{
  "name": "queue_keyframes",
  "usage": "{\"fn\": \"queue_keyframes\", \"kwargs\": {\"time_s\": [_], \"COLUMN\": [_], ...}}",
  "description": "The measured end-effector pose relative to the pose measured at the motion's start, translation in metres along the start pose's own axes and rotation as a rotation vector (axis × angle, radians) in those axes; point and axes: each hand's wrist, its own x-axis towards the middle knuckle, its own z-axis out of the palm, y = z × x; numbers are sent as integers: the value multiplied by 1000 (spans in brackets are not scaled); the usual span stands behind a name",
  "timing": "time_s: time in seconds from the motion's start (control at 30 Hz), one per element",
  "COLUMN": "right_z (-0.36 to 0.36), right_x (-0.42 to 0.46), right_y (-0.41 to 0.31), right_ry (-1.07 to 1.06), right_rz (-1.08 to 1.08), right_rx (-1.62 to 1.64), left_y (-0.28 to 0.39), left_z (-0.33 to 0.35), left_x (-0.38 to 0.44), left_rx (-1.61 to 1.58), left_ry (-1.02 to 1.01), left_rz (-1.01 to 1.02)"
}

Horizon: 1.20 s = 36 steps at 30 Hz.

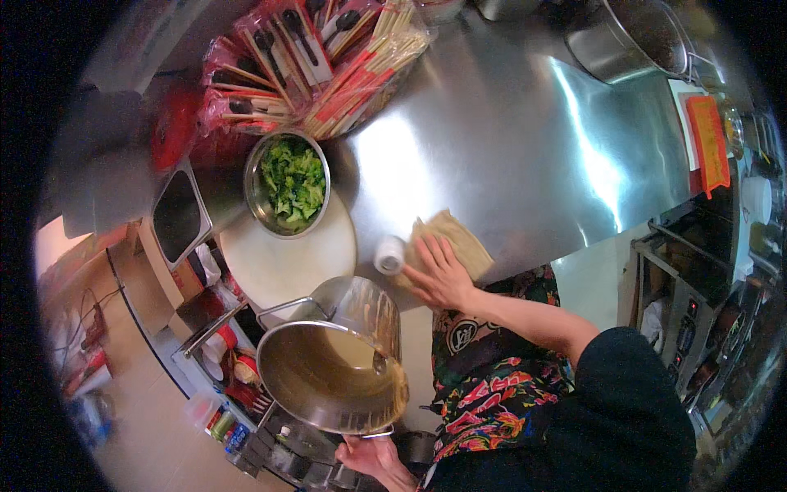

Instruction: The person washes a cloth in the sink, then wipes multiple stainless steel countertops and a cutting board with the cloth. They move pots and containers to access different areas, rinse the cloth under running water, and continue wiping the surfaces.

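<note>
My left hand grips the handle of a tall stainless steel pot at the lower left. The pot is tilted with its mouth towards me, and brown residue streaks its wall and rim. What lies at its bottom is unclear. My right hand rests palm down, fingers spread, on a tan cloth near the edge of the steel table. A small white container stands beside my fingertips. Left of it lies a round white cutting board, and a metal bowl of chopped green vegetables overlaps its far edge.
Plastic-wrapped chopsticks and black-handled utensils are heaped at the far left. A large metal pot stands at the far right, near an orange packet. A rectangular metal pan lies left of the board. Kitchen equipment stands at right.
</note>
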Motion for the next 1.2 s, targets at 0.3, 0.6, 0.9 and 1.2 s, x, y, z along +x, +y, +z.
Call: {"fn": "queue_keyframes", "kwargs": {"time_s": [0.3, 0.6, 0.9, 1.2], "right_z": [-38, -26, -87, -30], "right_x": [174, -57, -83, -41], "right_y": [102, 44, 275, -15], "right_ry": [389, -87, 506, -104], "right_rz": [282, -22, 1081, 864], "right_rx": [-95, 182, -506, 2129], "left_y": [-1, -6, -35, -31], "left_z": [-26, -54, 4, 53], "left_x": [-37, -18, -15, -13], "left_rx": [74, 61, 124, 159], "left_ry": [124, 22, -31, -172], "left_rz": [92, -48, -104, -197]}}
